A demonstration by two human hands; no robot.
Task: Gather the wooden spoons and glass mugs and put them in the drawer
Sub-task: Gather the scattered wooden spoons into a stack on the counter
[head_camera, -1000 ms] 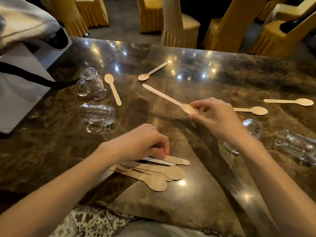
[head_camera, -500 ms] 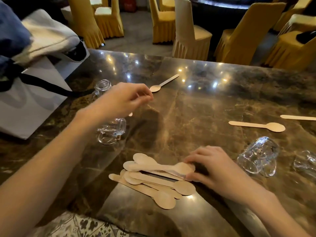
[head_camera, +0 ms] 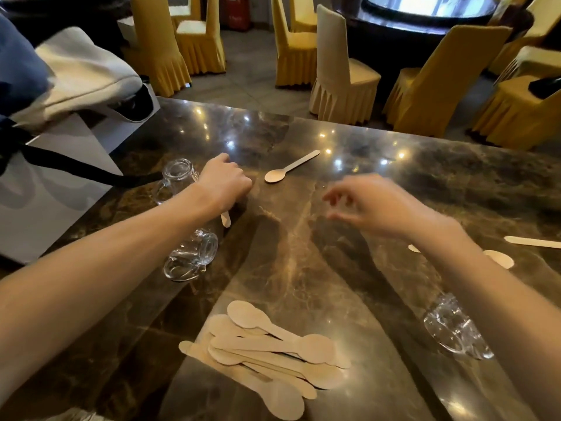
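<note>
Centrally, marble table (head_camera: 303, 268); spoon pile (head_camera: 267, 350) lower centre. Left hand (head_camera: 223, 185) curled around a spoon handle (head_camera: 225, 219) beside two mugs (head_camera: 194, 253). Right hand (head_camera: 373, 205) mid-frame, fingers loosely spread, empty. Lone spoon (head_camera: 290, 168) above centre.

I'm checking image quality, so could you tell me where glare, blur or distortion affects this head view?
Head view: bright ceiling-light reflections dot the polished table; the right hand is motion-blurred, the left hand sharper; wide-angle distortion bends the table edge and stretches both forearms; the glass mug near the right forearm looks smeared.
</note>
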